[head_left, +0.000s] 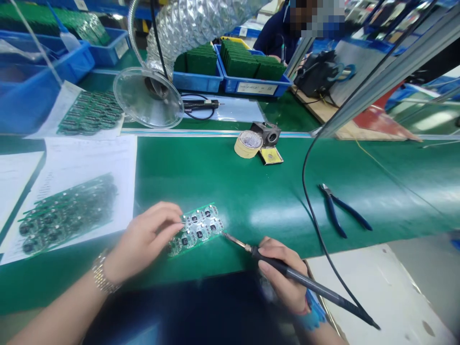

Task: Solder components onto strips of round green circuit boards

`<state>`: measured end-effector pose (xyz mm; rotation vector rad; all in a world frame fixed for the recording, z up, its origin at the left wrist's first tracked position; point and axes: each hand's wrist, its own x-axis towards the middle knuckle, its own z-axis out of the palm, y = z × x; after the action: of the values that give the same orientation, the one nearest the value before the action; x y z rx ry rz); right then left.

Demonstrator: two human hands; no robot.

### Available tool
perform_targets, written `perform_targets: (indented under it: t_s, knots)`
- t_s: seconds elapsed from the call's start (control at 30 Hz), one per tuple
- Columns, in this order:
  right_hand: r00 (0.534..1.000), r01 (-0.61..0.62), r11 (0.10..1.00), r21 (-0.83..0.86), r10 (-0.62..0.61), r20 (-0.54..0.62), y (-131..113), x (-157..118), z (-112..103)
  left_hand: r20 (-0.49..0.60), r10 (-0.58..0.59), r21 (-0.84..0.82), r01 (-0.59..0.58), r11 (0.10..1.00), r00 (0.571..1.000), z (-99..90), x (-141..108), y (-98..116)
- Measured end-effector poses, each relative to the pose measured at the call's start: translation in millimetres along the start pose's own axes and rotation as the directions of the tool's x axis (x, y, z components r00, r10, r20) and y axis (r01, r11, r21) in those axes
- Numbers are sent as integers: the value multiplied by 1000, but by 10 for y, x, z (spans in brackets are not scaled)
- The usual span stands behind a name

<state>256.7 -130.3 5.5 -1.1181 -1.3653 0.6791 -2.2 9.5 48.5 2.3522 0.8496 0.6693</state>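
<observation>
My left hand (149,235), a metal watch band at its wrist, pinches the left end of a circuit board panel (200,227) between thumb and fingers. The panel lies on the green bench mat and carries several round boards, each with a dark square part. My right hand (283,270) is closed around the dark handle of a soldering iron (305,278). The iron's tip is at the right end of the panel, close to its lower corner; whether it touches, I cannot tell.
Flush cutters (341,208) lie to the right, beyond the iron's cable (309,191). A solder tin (247,143) and an iron stand (268,134) sit behind. More panels (68,213) rest on paper at left. A fume funnel (149,98) hangs above; blue bins (257,86) and a person (278,31) are beyond.
</observation>
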Motion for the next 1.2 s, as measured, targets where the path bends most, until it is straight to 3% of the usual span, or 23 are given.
perform_targets:
  t_s: [0.17,0.23,0.37,0.47,0.63,0.77,1.07,1.2]
  knots:
    - [1000,13,1000,-6,-13,3,-27,-22,24,-12,193,213,-186,959,981,71,-304,113]
    - [999,26,999,-21,-26,22,-51,-20,39,-19,210,226,-200,953,978,166,-385,193]
    - [998,47,997,-54,-45,34,-76,-13,57,65,144,107,-150,983,988,322,-457,315]
    - [999,51,996,-72,-50,19,-71,-5,46,117,104,60,-111,992,988,319,-437,309]
    - [1000,11,994,-107,-11,4,-43,9,17,29,82,106,-85,991,996,151,-242,141]
    - [999,-12,991,-131,19,46,-20,-3,7,64,45,83,-50,995,997,108,-124,64]
    - [996,-20,986,-164,33,80,-24,17,10,71,31,137,-40,990,997,158,-187,30]
    - [996,-20,985,-169,34,79,-28,20,5,77,-1,78,-5,997,997,121,-172,-7]
